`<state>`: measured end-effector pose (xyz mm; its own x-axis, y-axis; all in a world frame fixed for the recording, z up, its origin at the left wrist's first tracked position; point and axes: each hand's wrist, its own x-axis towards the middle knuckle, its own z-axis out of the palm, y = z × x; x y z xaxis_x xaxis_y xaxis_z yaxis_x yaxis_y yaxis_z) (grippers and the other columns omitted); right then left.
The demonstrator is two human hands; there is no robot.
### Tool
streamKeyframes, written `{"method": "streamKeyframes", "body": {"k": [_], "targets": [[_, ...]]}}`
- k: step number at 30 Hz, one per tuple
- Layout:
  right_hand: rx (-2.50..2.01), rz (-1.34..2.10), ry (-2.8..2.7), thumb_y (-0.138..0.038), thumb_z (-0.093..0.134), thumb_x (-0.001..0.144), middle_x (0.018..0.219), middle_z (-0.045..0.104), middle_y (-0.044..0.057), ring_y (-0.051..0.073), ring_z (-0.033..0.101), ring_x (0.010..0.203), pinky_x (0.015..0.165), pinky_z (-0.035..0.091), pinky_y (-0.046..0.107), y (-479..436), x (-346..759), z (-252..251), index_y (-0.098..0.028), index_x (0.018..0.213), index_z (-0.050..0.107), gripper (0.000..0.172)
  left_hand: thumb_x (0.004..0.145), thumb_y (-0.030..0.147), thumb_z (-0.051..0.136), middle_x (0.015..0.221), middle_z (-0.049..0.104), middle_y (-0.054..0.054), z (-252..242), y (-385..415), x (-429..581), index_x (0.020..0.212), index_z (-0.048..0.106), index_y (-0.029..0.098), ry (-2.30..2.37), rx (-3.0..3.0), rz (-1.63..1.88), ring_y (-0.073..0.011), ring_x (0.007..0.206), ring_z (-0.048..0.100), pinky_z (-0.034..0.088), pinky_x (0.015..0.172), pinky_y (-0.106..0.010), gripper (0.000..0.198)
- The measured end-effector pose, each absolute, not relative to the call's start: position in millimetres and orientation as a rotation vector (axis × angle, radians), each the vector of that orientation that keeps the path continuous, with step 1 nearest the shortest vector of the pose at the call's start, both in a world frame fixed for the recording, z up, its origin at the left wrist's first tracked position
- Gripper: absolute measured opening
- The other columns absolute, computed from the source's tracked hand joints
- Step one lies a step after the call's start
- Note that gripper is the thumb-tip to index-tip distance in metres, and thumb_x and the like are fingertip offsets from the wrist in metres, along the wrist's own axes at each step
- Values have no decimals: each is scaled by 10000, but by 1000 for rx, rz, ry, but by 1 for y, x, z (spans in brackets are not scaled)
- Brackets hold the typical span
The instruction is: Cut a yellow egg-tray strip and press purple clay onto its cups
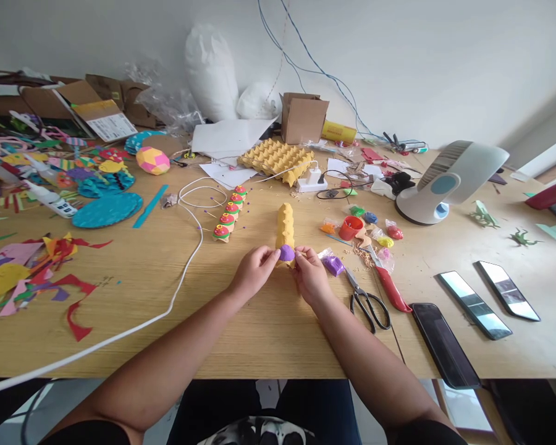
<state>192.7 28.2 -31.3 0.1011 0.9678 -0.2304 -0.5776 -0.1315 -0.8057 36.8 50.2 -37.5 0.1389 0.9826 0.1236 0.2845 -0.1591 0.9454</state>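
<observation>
A yellow egg-carton strip lies lengthwise in front of me, its cups turned upward as bumps. Purple modelling clay covers the bump at its near end. My left hand pinches the clay's left edge between thumb and finger. On the other side, my right hand pinches the right edge the same way. Just right of that hand sits a bag of purple clay. Black-handled scissors lie close by. To the left stands a decorated carton strip in red, green and yellow, with purple-tipped pieces sticking out.
A white cable runs across the left side. At right are a red-handled knife, a red cup, several clay bags, phones and a fan. Paper scraps lie left; a yellow egg tray sits behind.
</observation>
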Motion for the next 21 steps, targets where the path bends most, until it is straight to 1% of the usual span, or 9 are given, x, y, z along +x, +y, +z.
{"method": "streamKeyframes", "body": {"k": [1, 3, 5, 8, 12, 14, 16, 19, 21], "targets": [[-960, 1439, -548, -356, 824, 695, 781, 603, -57, 84, 536, 677, 603, 446, 188, 29, 193, -32, -224, 885, 590, 330, 892, 529, 608, 729, 585, -13, -38, 51, 35, 763, 599, 188, 1306, 1694, 1116, -164, 732, 552, 418, 660, -278, 365], [-975, 1422, -567, -370, 821, 697, 795, 600, -55, 92, 540, 696, 615, 451, 198, 30, 195, -32, -230, 896, 584, 339, 818, 491, 712, 872, 629, -36, -40, 54, 32, 876, 597, 195, 1356, 1806, 1199, -188, 844, 593, 462, 732, -293, 323], [-997, 1440, -610, -390, 821, 691, 796, 596, -53, 104, 540, 699, 603, 443, 209, 31, 198, -33, -237, 901, 576, 357, 749, 430, 790, 1049, 657, -68, -44, 57, 31, 1066, 595, 203, 1298, 1877, 1193, -212, 959, 617, 492, 777, -307, 436], [-1061, 1478, -726, -427, 804, 690, 758, 586, -55, 103, 500, 631, 539, 380, 211, 35, 204, -34, -238, 887, 559, 367, 765, 334, 783, 1138, 683, -79, -50, 60, 31, 1250, 564, 227, 1150, 1938, 1060, -225, 1035, 640, 511, 817, -325, 543], [-1190, 1413, -994, -450, 735, 759, 603, 509, -91, 76, 342, 486, 479, 232, 207, 36, 212, -31, -233, 920, 559, 323, 775, 267, 769, 1157, 705, -84, -51, 59, 30, 1343, 534, 237, 1081, 2021, 1021, -242, 1090, 647, 514, 888, -363, 615], [-1235, 1359, -1129, -448, 707, 788, 563, 494, -97, 75, 314, 466, 477, 199, 213, 35, 214, -27, -229, 911, 561, 291, 781, 236, 755, 1165, 707, -90, -48, 57, 30, 1361, 530, 242, 1074, 2074, 1037, -245, 1097, 646, 509, 923, -381, 623], [-1243, 1305, -1192, -447, 706, 792, 558, 511, -94, 77, 336, 472, 486, 210, 212, 34, 215, -25, -228, 890, 553, 285, 778, 229, 755, 1173, 702, -96, -46, 55, 31, 1382, 522, 250, 1056, 2091, 1056, -248, 1101, 642, 505, 942, -389, 647], [-1156, 1329, -1145, -457, 699, 795, 612, 578, -79, 90, 415, 515, 516, 266, 205, 34, 213, -26, -234, 934, 530, 313, 750, 237, 785, 1179, 686, -108, -42, 52, 33, 1412, 512, 248, 993, 2017, 1100, -252, 1110, 639, 503, 960, -384, 716], [-1148, 1367, -1131, -457, 667, 819, 599, 561, -87, 99, 425, 507, 522, 284, 208, 34, 213, -28, -244, 968, 518, 300, 736, 212, 783, 1173, 682, -112, -40, 50, 34, 1383, 548, 241, 962, 1917, 1137, -251, 1102, 641, 505, 957, -375, 689]]}}
